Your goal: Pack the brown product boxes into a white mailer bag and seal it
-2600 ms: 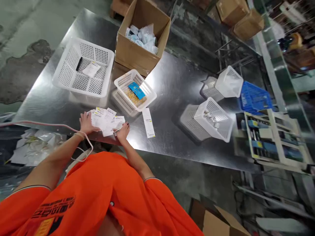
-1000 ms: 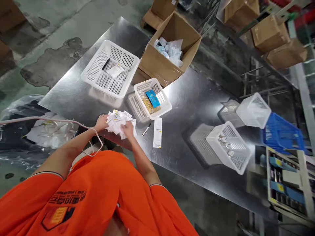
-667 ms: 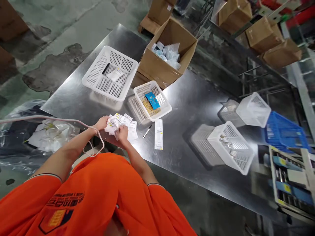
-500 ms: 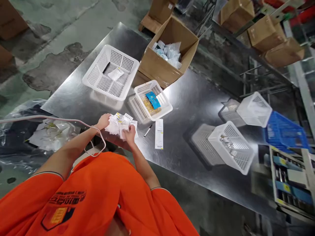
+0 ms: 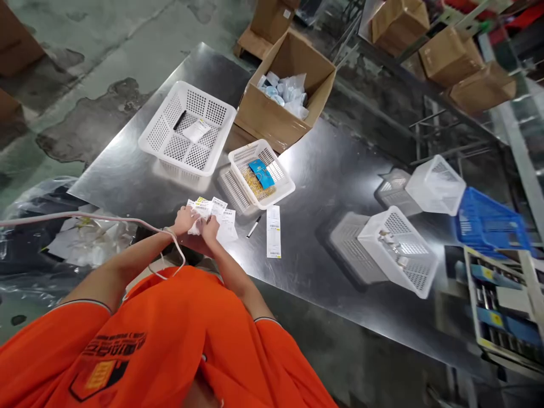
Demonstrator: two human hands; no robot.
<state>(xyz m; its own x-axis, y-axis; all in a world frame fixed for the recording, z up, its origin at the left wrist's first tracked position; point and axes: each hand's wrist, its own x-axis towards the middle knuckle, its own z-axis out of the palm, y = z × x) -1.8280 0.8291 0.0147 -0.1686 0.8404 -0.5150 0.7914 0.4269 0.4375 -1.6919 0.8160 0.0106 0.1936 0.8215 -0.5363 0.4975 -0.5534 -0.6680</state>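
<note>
Steel table (image 5: 340,170): left hand (image 5: 185,220), right hand (image 5: 209,229) holding barcoded labels (image 5: 221,214); print illegible.

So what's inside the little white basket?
A blue card lies on yellowish bits in the small basket. Whatever is under the card is covered, so I can't see it.

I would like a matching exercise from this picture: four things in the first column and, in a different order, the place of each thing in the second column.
Things:
1. blue card
2. pen
3. labels
4. bags

Places:
A. in the cardboard box
B. between the left hand and right hand
C. in the small white basket
D. on the steel table

Pairs: 1-C, 2-D, 3-B, 4-A.
</note>
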